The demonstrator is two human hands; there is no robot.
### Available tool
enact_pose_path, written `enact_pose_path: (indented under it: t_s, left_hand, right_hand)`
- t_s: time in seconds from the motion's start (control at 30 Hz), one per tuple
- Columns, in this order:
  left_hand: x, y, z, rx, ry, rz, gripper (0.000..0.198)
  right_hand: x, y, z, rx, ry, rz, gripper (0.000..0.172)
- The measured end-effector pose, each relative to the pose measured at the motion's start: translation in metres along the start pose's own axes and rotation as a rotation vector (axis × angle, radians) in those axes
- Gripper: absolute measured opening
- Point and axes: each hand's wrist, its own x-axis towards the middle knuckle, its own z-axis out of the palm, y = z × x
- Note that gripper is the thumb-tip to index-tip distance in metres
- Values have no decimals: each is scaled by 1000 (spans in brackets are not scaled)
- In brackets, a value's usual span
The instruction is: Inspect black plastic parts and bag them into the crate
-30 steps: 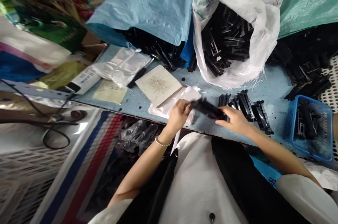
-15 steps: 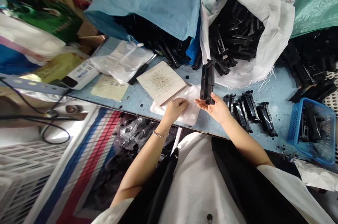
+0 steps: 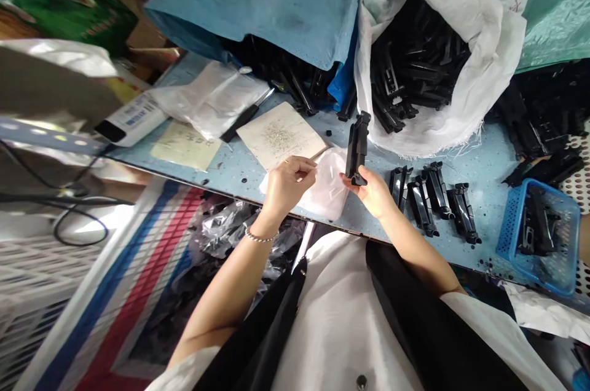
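My right hand (image 3: 367, 192) grips a long black plastic part (image 3: 356, 148) by its near end and holds it upright above the bench. My left hand (image 3: 290, 185) is closed in a pinch at the near edge of a pale square board (image 3: 281, 133); whatever lies between the fingertips is too small to make out. Tiny pale granules (image 3: 280, 136) are heaped on the board. Between my hands lies a stack of clear plastic bags (image 3: 329, 185), partly under the board and my left hand. Several similar black parts (image 3: 421, 203) lie side by side right of my right hand.
Behind stand a white woven sack (image 3: 483, 65) and a blue bag (image 3: 276, 3), both holding black parts. A blue basket (image 3: 511, 225) is at the right. On the left are a plastic pouch (image 3: 212, 99), a black-handled tool (image 3: 239, 123) and a yellow note (image 3: 184, 145).
My left hand has moved left and slightly up, from over the plastic bags to the board's near edge. My right hand still holds the black part, now tilted slightly.
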Motion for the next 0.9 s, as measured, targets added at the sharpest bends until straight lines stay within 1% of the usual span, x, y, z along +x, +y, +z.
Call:
enact_pose_path:
  t_s: [0.07, 0.1, 0.17, 0.23, 0.27, 0.33, 0.4, 0.47, 0.53, 0.57, 0.63, 0.7, 0.73, 0.83, 0.9]
  left_hand:
    - [0, 0, 0, 49, -32, 27, 7]
    - [0, 0, 1, 82, -58, 68, 9]
    - [1, -2, 2, 192, -99, 206, 17]
    - [2, -4, 1, 337, -138, 341, 24]
    - [4, -5, 0, 398, -154, 373, 25]
    - [7, -7, -3, 458, -177, 356, 23]
    - [11, -10, -4, 440, -176, 293, 23]
    - [15, -12, -4, 378, -175, 247, 27]
    - [15, -12, -4, 305, -179, 254, 35]
    - [12, -11, -4, 273, -180, 274, 37]
    - [3, -7, -2, 227, -183, 331, 41]
    - [-13, -1, 1, 190, -229, 396, 43]
    - [-23, 2, 3, 166, -273, 427, 45]
    - [-51, 12, 13, 68, -418, 518, 51]
    - [-62, 15, 20, 35, -470, 549, 55]
  right_hand:
    - [1, 1, 4, 23, -59, -16, 33]
    - [3, 3, 6, 21, -69, -20, 33]
    - [7, 6, 7, -9, -31, -16, 30]
    - [7, 6, 3, -38, 34, -21, 27]
    - [2, 4, -2, -40, 41, -17, 27]
    - [-14, -2, -13, -29, -26, 42, 31]
    - [-37, -7, -27, 4, -151, 196, 38]
    - [-57, -6, -40, 70, -249, 422, 45]
    - [-65, 3, -49, 152, -279, 635, 50]
    - [-65, 10, -51, 188, -273, 711, 52]
    - [-57, 21, -53, 231, -254, 783, 54]
    - [-46, 27, -50, 224, -253, 743, 54]
    - [-41, 28, -47, 187, -251, 681, 52]
    - [-36, 24, -36, -97, -183, 362, 43]
    - [-42, 21, -29, -296, -111, 158, 33]
